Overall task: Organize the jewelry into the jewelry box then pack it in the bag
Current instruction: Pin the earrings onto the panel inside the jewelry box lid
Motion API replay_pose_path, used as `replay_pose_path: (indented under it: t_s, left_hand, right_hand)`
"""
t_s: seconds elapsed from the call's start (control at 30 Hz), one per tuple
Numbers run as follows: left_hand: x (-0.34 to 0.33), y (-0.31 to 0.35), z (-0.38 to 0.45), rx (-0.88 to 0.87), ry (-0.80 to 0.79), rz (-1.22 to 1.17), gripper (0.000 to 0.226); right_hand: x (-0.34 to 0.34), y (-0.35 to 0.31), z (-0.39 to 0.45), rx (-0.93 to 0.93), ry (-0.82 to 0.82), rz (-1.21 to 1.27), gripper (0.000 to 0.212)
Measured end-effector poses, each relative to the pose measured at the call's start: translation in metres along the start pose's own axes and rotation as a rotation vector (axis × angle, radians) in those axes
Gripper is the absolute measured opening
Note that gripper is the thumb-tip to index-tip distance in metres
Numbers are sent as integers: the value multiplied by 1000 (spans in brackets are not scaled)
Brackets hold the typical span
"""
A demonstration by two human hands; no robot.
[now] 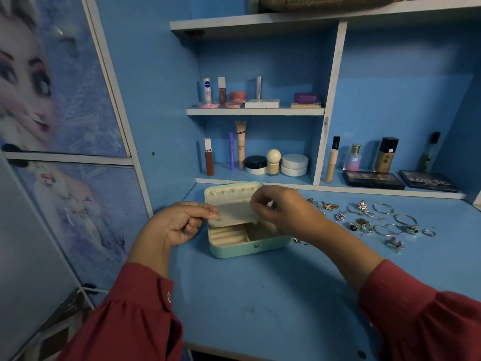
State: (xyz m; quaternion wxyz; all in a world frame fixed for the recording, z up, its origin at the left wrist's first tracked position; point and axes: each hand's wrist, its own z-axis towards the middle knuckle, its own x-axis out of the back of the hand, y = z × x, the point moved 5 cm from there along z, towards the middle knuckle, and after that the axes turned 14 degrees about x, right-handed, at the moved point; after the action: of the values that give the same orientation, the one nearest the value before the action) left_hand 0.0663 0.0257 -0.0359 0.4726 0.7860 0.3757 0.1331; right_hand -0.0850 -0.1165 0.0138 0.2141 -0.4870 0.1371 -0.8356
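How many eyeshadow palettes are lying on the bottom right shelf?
2: one black palette lies in front of the bottles, and the other, marked MATTE, lies to its right. Nothing seems to hide more.

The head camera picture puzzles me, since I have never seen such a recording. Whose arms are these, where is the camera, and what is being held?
There is no machine here. A person wears one wide-angle camera on the head, looking forward and down, so the arms in red sleeves are their own. On the blue desk stands an open mint jewelry box. The left hand and right hand each pinch an edge of a pale flap inside the box, which carries a small stud. Loose jewelry, rings and bangles, lies to the right. Cosmetics fill the shelves behind. No bag is in view.
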Motion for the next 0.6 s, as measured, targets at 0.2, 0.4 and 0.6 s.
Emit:
replay_pose_path:
  t_s: [0.2, 0.4, 0.6]
  left_hand:
    - [1, 0, 2, -8, 18, 21, 15]
    - [1, 0, 3, -14, 17, 17, 25]
    - [1, 0, 5, -14, 11, 42, 16]
  right_hand:
    - [-27, -14, 34, 63, -108, -99, 14]
    - [-39, -17, 47, 78, -161, -112, 17]
    - [-43, -19, 49, 87, -215, -172, 20]
